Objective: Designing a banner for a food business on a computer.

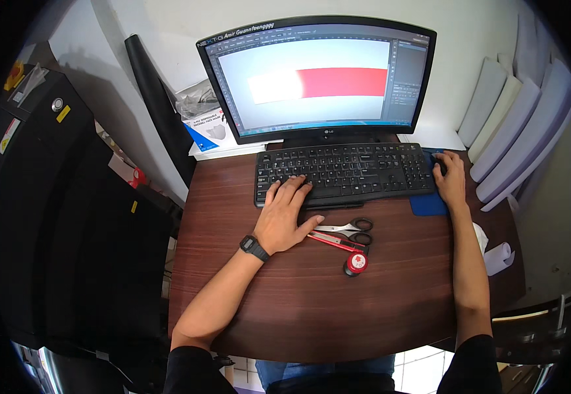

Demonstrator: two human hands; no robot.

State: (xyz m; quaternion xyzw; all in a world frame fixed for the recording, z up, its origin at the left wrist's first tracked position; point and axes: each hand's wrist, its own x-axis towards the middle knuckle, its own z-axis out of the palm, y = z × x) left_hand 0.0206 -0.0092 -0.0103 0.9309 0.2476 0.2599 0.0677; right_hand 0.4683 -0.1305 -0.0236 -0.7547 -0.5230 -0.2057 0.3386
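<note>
My left hand [283, 220] lies at the front left of a black keyboard [351, 172], its fingertips on the lower keys and its thumb stretched out toward a pair of scissors [352, 229]. A black digital watch [254, 248] is on that wrist. At the keyboard's right end, my right hand [451, 177] is curled over a dark computer mouse [439, 164], mostly hidden under the palm and fingers, on a blue mouse pad [428, 204]. Behind the keyboard stands a monitor [325, 79] showing a red and white band in an editing window.
Below the scissors lie a red cutter knife [338, 241] and a small round red-and-black item [355, 264]. Rolls of material [512, 125] lean at the right. A white box [212, 131] stands left of the monitor. A large black machine [68, 217] fills the left side.
</note>
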